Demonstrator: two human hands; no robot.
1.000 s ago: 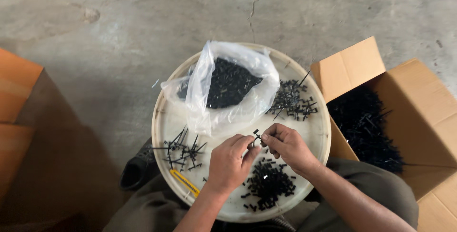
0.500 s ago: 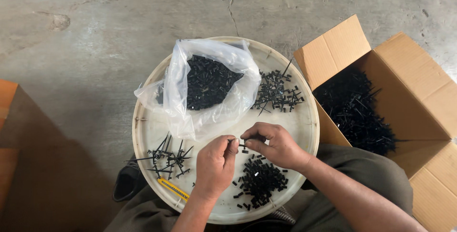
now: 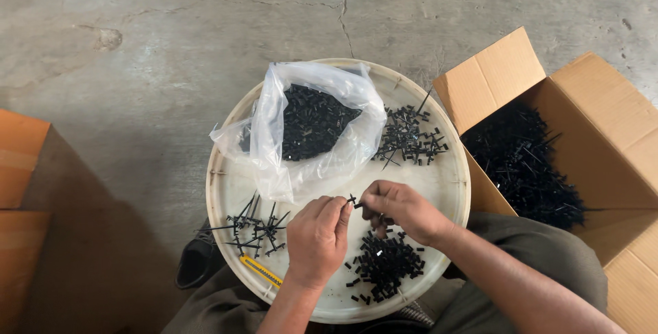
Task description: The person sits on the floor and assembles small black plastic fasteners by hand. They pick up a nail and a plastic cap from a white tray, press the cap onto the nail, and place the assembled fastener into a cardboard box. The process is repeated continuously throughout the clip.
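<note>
My left hand (image 3: 317, 239) and my right hand (image 3: 401, 212) meet over a round white tray (image 3: 233, 190) on my lap, both pinching one small black plastic piece (image 3: 353, 201) between fingertips. Just below my hands lies a pile of small black pieces (image 3: 385, 265). A clear plastic bag (image 3: 308, 125) full of black pieces sits at the tray's back. Black sprue frames lie at the tray's left (image 3: 253, 226) and at its back right (image 3: 410, 138). A yellow utility knife (image 3: 260, 271) rests near the tray's front left rim.
An open cardboard box (image 3: 603, 108) holding a heap of black sprues stands on the concrete floor to the right. Orange-brown cartons (image 3: 20, 190) stand at the left. A dark shoe (image 3: 195, 262) shows under the tray's left edge.
The camera view has shifted, so the tray and box sit differently in frame. My hands stay together over the tray, still working a small black piece between the fingertips.
</note>
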